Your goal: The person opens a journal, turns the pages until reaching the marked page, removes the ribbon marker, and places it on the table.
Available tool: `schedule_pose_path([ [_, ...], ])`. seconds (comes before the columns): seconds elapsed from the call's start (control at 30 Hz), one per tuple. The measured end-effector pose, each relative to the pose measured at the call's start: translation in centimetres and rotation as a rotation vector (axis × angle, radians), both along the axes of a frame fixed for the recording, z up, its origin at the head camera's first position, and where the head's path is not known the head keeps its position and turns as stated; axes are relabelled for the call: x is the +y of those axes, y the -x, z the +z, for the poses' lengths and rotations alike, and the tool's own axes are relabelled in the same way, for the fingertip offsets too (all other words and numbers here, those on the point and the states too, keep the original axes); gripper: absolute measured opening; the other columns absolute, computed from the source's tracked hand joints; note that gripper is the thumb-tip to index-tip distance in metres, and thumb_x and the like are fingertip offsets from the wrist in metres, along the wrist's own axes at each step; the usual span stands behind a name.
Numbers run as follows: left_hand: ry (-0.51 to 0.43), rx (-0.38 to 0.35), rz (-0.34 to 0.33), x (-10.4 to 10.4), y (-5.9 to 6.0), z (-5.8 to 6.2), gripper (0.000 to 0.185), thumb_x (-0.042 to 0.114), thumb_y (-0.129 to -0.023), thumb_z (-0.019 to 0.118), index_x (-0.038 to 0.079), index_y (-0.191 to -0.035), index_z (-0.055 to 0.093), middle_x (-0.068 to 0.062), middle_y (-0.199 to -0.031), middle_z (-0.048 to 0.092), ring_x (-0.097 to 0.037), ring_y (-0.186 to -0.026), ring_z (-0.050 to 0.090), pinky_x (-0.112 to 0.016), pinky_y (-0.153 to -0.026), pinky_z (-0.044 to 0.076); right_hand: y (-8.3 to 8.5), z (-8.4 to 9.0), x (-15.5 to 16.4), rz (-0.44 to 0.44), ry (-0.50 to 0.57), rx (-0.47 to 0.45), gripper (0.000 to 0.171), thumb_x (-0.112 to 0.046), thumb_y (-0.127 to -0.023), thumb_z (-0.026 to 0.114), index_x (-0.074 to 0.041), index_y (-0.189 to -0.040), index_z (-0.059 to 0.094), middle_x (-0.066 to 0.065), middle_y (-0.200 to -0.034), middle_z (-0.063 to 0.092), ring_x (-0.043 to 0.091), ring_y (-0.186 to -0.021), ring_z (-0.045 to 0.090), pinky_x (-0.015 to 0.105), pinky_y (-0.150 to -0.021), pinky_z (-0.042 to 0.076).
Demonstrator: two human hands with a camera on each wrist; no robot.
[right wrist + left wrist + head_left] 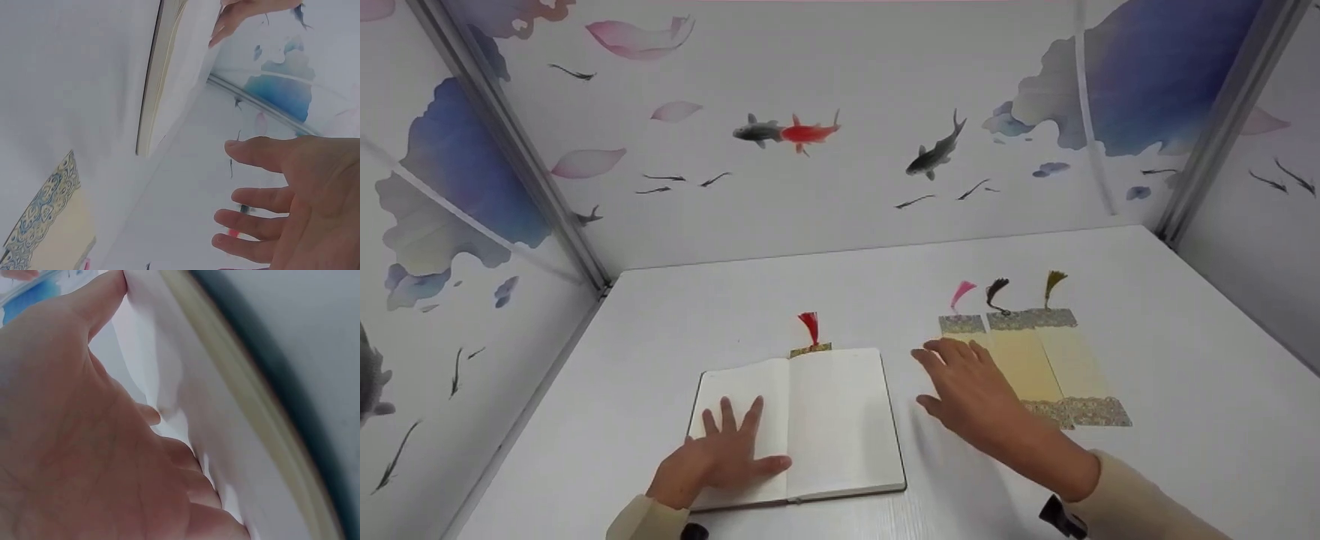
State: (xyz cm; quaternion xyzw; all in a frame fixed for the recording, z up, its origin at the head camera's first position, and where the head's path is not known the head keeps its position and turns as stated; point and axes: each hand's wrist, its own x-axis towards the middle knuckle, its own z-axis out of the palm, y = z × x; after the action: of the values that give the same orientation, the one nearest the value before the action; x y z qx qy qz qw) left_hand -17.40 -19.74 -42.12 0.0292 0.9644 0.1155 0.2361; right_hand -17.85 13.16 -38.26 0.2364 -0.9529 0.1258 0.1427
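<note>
The left forearm comes in from the lower left, its cream sleeve just in view, and the left hand [720, 454] lies palm down on the left page of the open notebook [840, 420], fingers straight and spread, thumb stretched out toward the spine. It grips nothing; it only presses flat on the paper. The left wrist view shows the palm and fingers against the white page, with the cream page edges [264, 416] running past the fingertips.

The right arm reaches in from the lower right, sleeve ending at the wrist. The right hand [971, 390] is over the table [1185, 375] just right of the notebook, fingers extended and slightly apart, holding nothing. Whether it touches the surface cannot be told. Its fingertips lie at the near left edge of three yellow bookmarks [1046, 367], which sit side by side directly beyond and to the right of this hand, their tassels [996, 291] pointing away from it.

A fourth bookmark with a red tassel [810, 326] sticks out of the notebook's top edge at the spine, beyond the left hand and between the two hands.
</note>
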Motion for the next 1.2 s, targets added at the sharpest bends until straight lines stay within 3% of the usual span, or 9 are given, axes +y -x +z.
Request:
schedule_pose_path([
  [0.2, 0.016, -0.024, -0.018, 0.0, 0.3, 0.4, 0.114, 0.083, -0.083, 0.049, 0.010, -0.161, 0.011, -0.040, -0.161, 0.002, -0.066, -0.145, 0.005, -0.083, -0.105, 0.021, 0.6, -0.8, -1.6, 0.148, -0.029, -0.067, 0.059, -0.023, -0.087, 0.079, -0.003, -0.137, 0.055, 0.019, -0.142, 0.055, 0.039, -0.134, 0.049, 0.059, -0.110, 0.040],
  [0.33, 0.021, -0.015, -0.022, 0.1, 0.4, 0.3, 0.113, 0.082, -0.083, 0.050, 0.011, -0.161, 0.012, -0.039, -0.161, 0.003, -0.065, -0.146, 0.006, -0.082, -0.105, 0.023, 1.2, -1.2, -2.1, 0.294, -0.033, -0.274, 0.065, -0.029, -0.091, 0.075, -0.008, -0.146, 0.048, 0.013, -0.152, 0.046, 0.035, -0.143, 0.041, 0.057, -0.114, 0.037],
  [0.47, 0.032, -0.020, -0.014, 0.0, 0.5, 0.1, 0.112, 0.082, -0.083, 0.050, 0.011, -0.161, 0.012, -0.039, -0.162, 0.002, -0.065, -0.146, 0.006, -0.081, -0.106, 0.023, 1.5, -1.6, -3.0, 0.368, -0.058, -0.441, 0.072, -0.036, -0.090, 0.075, -0.015, -0.151, 0.043, 0.008, -0.158, 0.040, 0.032, -0.149, 0.035, 0.056, -0.118, 0.032],
  [0.83, 0.037, -0.033, -0.004, -0.2, 0.4, 0.1, 0.112, 0.082, -0.084, 0.050, 0.012, -0.162, 0.011, -0.038, -0.162, 0.002, -0.065, -0.146, 0.005, -0.081, -0.105, 0.026, 1.1, -3.2, -5.2, 0.416, -0.189, -0.598, 0.091, -0.050, -0.081, 0.080, -0.028, -0.157, 0.034, -0.003, -0.167, 0.026, 0.027, -0.157, 0.018, 0.056, -0.123, 0.023],
  [1.0, 0.045, -0.041, 0.007, -0.4, 0.3, 0.1, 0.112, 0.082, -0.084, 0.049, 0.012, -0.162, 0.010, -0.038, -0.162, 0.002, -0.065, -0.146, 0.005, -0.080, -0.105, 0.027, 1.2, -3.3, -5.7, 0.418, -0.213, -0.642, 0.089, -0.051, -0.083, 0.078, -0.035, -0.157, 0.032, -0.004, -0.169, 0.019, 0.026, -0.158, 0.014, 0.055, -0.125, 0.019],
  [1.2, 0.025, -0.028, -0.005, -0.1, 0.1, 0.2, 0.110, 0.079, -0.085, 0.052, 0.011, -0.161, 0.012, -0.039, -0.161, 0.002, -0.066, -0.146, 0.005, -0.080, -0.105, 0.027, 1.3, -3.1, -5.7, 0.415, -0.260, -0.662, 0.083, -0.052, -0.083, 0.078, -0.040, -0.154, 0.036, -0.004, -0.168, 0.023, 0.026, -0.157, 0.019, 0.054, -0.124, 0.022],
])
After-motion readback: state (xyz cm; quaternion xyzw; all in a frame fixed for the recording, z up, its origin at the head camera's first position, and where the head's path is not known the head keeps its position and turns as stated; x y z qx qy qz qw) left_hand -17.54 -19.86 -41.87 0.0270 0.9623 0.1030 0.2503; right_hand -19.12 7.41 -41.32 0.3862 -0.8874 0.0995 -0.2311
